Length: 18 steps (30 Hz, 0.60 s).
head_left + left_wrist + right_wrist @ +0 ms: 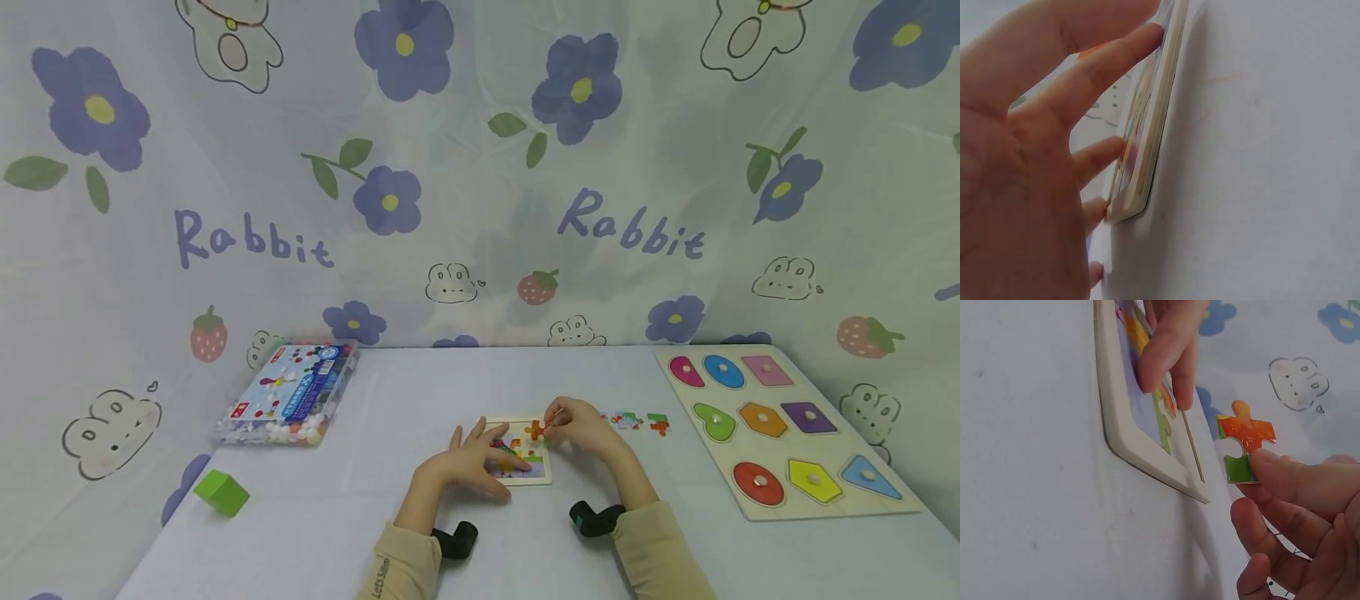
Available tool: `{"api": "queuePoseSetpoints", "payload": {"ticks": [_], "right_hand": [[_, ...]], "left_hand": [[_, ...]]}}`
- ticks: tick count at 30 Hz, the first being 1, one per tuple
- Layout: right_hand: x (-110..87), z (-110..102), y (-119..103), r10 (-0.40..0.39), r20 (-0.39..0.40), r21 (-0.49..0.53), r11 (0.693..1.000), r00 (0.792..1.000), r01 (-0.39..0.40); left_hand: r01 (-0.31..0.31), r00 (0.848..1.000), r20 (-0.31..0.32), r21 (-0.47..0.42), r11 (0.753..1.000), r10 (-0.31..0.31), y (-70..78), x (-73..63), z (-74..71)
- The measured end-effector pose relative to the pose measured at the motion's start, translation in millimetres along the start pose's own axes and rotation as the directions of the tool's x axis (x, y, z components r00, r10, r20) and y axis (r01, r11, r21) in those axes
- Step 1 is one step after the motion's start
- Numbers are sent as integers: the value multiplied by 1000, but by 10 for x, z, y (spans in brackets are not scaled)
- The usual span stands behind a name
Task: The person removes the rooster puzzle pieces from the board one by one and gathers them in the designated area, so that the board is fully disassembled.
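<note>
A small framed jigsaw puzzle (pixel 521 481) lies on the table, part of its picture filled in. My left hand (pixel 467 462) spreads over its left side, and in the left wrist view extended fingers (pixel 1116 53) reach over the frame (pixel 1161 106) onto the picture. Between thumb and fingertips, my right hand (pixel 588 427) pinches an orange and green puzzle piece (pixel 1249 432). In the right wrist view this piece is raised beside the frame's edge, its printed face showing. The left palm hides much of the picture from the head view.
Several loose puzzle pieces (pixel 627 420) lie right of the right hand. A wooden shape board (pixel 727 446) with knobbed shapes stands farther right. Back left is a clear plastic box (pixel 288 392) of small parts, with a green cube (pixel 222 492) in front. A printed curtain (pixel 465 183) hangs behind.
</note>
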State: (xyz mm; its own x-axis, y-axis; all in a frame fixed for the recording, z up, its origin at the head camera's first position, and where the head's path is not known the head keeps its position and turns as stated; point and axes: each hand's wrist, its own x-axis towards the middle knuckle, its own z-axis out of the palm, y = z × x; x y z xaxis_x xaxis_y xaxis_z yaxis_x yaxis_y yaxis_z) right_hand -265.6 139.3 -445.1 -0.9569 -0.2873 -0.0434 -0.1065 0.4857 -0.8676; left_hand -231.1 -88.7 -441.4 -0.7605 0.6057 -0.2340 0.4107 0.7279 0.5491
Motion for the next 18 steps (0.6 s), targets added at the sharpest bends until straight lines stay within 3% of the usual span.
{"api": "queuePoseSetpoints", "payload": {"ticks": [8, 18], "right_hand": [[-37, -70, -2, 71, -70, 161, 985, 995, -59], [-210, -292, 97, 132, -123, 172, 979, 984, -110]], "left_hand": [[16, 1000, 1, -6, 1000, -16, 3, 14, 12], [12, 1000, -1, -4, 1000, -12, -11, 19, 12]]}}
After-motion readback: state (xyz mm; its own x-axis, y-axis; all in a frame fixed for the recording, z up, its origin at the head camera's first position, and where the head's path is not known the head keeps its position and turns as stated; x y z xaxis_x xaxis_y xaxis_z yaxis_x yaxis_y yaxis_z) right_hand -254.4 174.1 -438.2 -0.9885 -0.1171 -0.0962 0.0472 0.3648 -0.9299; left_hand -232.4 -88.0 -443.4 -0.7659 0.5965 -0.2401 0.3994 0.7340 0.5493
